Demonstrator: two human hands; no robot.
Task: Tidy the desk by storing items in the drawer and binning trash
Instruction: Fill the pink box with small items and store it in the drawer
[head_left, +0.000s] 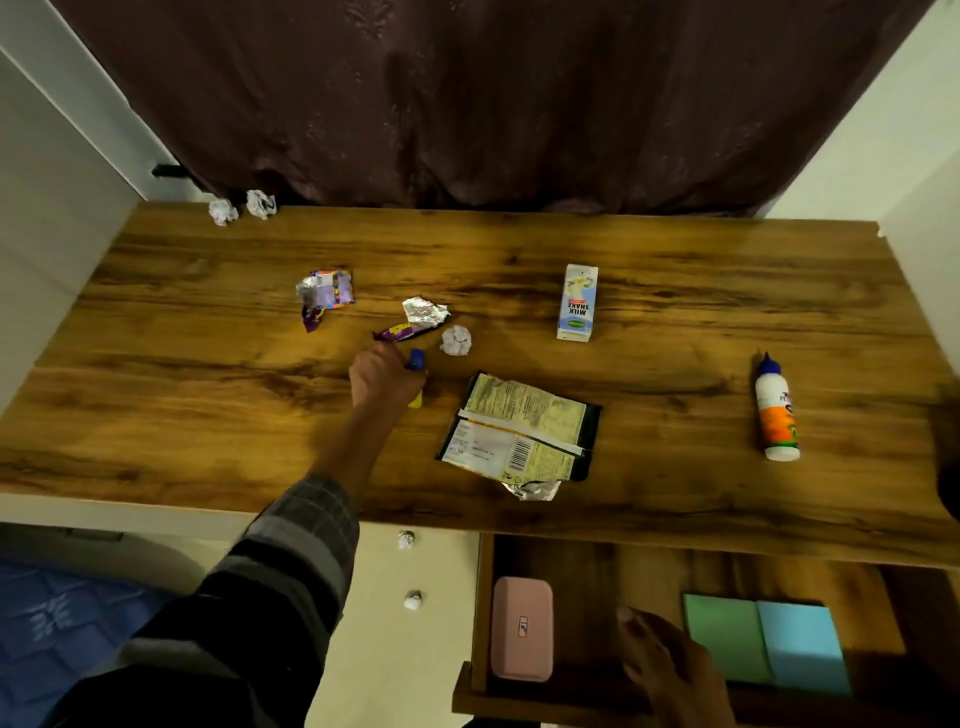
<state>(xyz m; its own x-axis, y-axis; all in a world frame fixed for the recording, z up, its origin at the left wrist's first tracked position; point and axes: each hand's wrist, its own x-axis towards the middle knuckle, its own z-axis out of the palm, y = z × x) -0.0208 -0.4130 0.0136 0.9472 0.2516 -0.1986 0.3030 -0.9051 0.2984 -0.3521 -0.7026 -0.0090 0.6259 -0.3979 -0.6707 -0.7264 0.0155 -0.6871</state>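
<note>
While the left hand (383, 375) reaches out over the middle of the counter (208, 395), its fingers curl round a small yellow item with a blue cap (416, 364), which touches the wood just below a purple candy wrapper (410, 325) and a crumpled paper ball (456, 340). A second torn wrapper (326, 295) lies further toward the far left corner, and two more paper balls (241, 208) sit right at that far left corner against the dark curtain (467, 104). A milkshake carton (577, 303) lies flat right of centre, nearer the far edge. A flattened snack packet (522, 431) lies near the front edge at the middle, foil showing at its lower corner. A glue bottle (775, 410) lies on its side close to the right edge, its blue nozzle pointing away.

Below the front edge an open drawer (470, 686) holds a pink case (521, 627) at its left side and green and blue sticky notes (766, 644) at its right. The right hand (670, 665) hovers over the drawer between them, fingers relaxed, holding nothing.
</note>
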